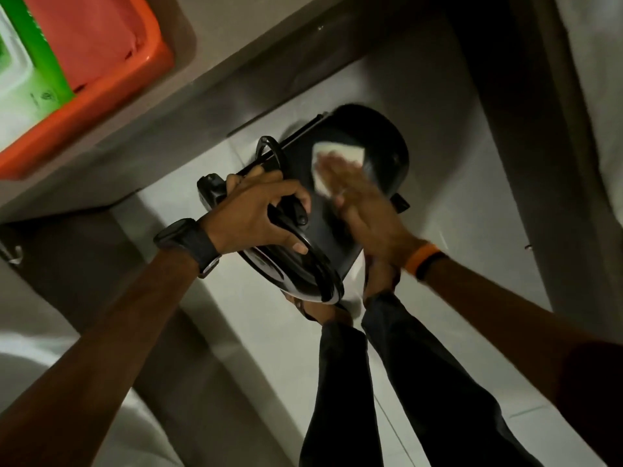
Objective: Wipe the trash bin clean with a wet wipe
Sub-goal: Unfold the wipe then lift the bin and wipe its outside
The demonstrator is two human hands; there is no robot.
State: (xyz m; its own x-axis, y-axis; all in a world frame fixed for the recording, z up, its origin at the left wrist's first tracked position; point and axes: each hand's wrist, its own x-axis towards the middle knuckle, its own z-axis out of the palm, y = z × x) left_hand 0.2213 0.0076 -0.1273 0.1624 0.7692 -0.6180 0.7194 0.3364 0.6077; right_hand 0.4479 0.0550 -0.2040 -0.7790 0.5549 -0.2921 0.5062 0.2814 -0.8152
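Dim tiled floor (455, 203), black bin (337, 210) in L hand (256, 217) grip, flat blurred R hand (364, 203) on wipe (337, 153).

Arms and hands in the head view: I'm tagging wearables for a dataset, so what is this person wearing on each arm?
Both forearms are bare, with no sleeves visible. The left wrist carries a black watch with a wide dark strap. The right wrist carries a slim orange band with a dark section. No gloves; rings cannot be told through the blur.

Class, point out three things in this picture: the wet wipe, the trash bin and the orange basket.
wet wipe (340, 153): head view, on its white upper part above the fingers.
trash bin (387, 146): head view, on its black side wall.
orange basket (111, 92): head view, on its rim.
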